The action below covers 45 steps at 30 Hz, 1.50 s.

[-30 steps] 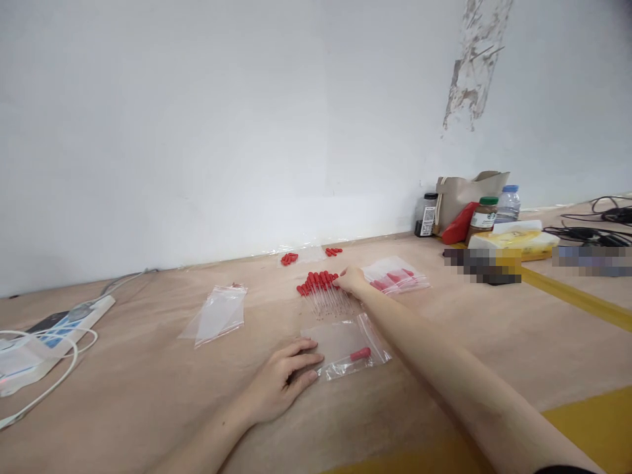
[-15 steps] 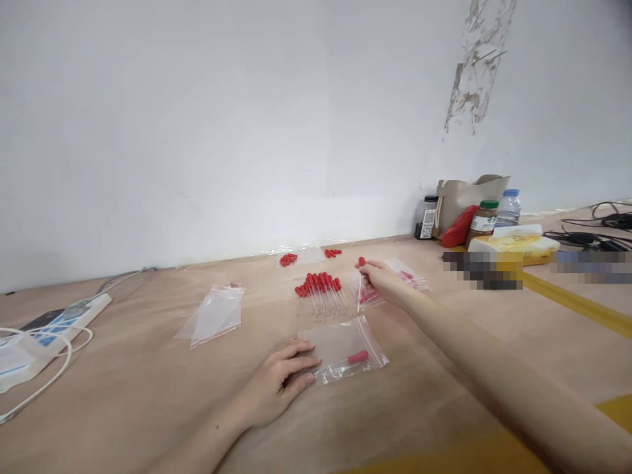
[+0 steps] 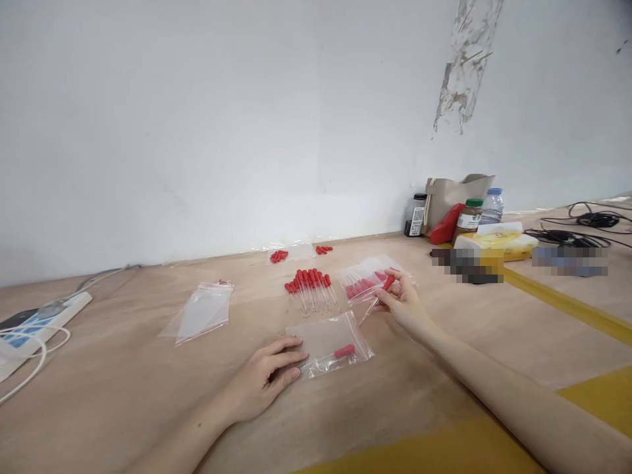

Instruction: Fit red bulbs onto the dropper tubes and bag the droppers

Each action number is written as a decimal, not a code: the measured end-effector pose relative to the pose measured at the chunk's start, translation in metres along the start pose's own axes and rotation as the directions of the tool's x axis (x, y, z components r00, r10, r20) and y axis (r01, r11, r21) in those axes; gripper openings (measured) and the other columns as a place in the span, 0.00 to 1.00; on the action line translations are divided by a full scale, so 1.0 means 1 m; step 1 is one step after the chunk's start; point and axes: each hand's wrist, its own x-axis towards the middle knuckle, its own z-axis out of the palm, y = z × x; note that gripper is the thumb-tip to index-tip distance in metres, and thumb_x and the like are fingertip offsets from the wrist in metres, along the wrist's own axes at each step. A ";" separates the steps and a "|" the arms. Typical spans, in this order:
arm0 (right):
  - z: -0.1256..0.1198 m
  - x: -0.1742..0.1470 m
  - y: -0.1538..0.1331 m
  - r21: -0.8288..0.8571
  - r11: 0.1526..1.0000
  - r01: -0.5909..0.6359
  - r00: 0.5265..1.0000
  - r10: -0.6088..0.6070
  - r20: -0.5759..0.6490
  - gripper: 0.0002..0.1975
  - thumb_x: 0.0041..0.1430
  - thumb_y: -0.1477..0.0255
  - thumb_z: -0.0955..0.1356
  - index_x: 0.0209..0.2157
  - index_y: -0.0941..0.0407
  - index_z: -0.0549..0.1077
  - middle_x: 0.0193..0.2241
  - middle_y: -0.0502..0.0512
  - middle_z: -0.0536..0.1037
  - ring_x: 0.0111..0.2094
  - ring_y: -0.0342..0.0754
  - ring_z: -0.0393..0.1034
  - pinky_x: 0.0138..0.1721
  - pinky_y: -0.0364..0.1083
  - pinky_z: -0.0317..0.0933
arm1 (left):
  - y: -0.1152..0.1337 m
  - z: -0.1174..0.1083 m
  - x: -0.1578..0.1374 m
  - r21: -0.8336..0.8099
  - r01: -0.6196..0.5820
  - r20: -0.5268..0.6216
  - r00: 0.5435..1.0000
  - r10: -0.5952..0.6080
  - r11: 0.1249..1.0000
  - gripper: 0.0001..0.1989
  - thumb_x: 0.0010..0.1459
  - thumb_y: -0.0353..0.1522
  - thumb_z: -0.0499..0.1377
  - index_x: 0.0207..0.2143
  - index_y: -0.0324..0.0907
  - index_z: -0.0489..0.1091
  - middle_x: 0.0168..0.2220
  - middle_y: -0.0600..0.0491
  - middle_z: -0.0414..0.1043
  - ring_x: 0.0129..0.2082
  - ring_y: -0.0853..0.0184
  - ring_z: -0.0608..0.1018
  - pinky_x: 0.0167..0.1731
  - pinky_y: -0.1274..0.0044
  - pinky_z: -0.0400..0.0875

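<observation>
My right hand point(image 3: 405, 304) pinches a dropper point(image 3: 389, 283) with a red rubber bulb. Its clear tube slants down to the left, the tip close to the zip edge of a clear zip bag point(image 3: 313, 332). A single red-bulbed dropper point(image 3: 344, 351) lies inside that bag. My left hand point(image 3: 261, 382) rests with fingers spread at the bag's left end, fingertips touching it. Behind the bag is a pile of droppers point(image 3: 311, 282), bulbs toward the wall. Filled zip bags point(image 3: 363, 271) with several droppers lie just beyond my right hand.
Flat zip bags point(image 3: 203, 315) lie to the left. Near the wall are loose red bulbs point(image 3: 279, 256) on clear plastic. A power strip point(image 3: 44, 332) with white cables sits far left. At the right stand a beige bag point(image 3: 449, 204), a green-lidded jar point(image 3: 470, 216) and a tissue pack point(image 3: 494, 245).
My right hand has brought the dropper from beside the pile toward me and right, tilting it toward the open bag. My left hand stays at the bag. The view has shifted slightly right.
</observation>
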 end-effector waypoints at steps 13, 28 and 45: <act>-0.004 -0.003 0.008 -0.023 0.968 -0.250 0.913 0.244 0.327 0.11 0.49 0.72 0.66 0.36 0.55 0.61 0.24 0.46 0.69 0.25 0.40 0.69 0.31 0.43 0.66 | 0.002 -0.002 0.000 0.005 -0.005 -0.010 1.000 0.005 1.000 0.17 0.60 0.37 0.49 0.52 0.51 0.62 0.54 0.54 0.61 0.53 0.62 0.63 0.52 0.65 0.58; -0.012 -0.003 -0.002 -0.111 0.942 -0.317 0.884 0.336 0.325 0.12 0.46 0.69 0.69 0.31 0.56 0.62 0.24 0.48 0.72 0.24 0.40 0.69 0.29 0.42 0.63 | 0.002 -0.002 0.000 0.012 0.001 -0.013 1.000 -0.001 1.000 0.18 0.60 0.37 0.49 0.52 0.50 0.61 0.54 0.53 0.61 0.53 0.62 0.63 0.53 0.65 0.58; 0.003 -0.016 -0.004 -0.533 0.799 0.279 0.794 0.120 0.596 0.06 0.44 0.72 0.68 0.27 0.58 0.75 0.17 0.47 0.69 0.18 0.37 0.57 0.19 0.37 0.51 | 0.001 -0.001 0.000 0.026 0.003 -0.020 1.000 -0.002 1.000 0.18 0.59 0.37 0.50 0.53 0.50 0.60 0.54 0.53 0.61 0.53 0.62 0.64 0.52 0.66 0.58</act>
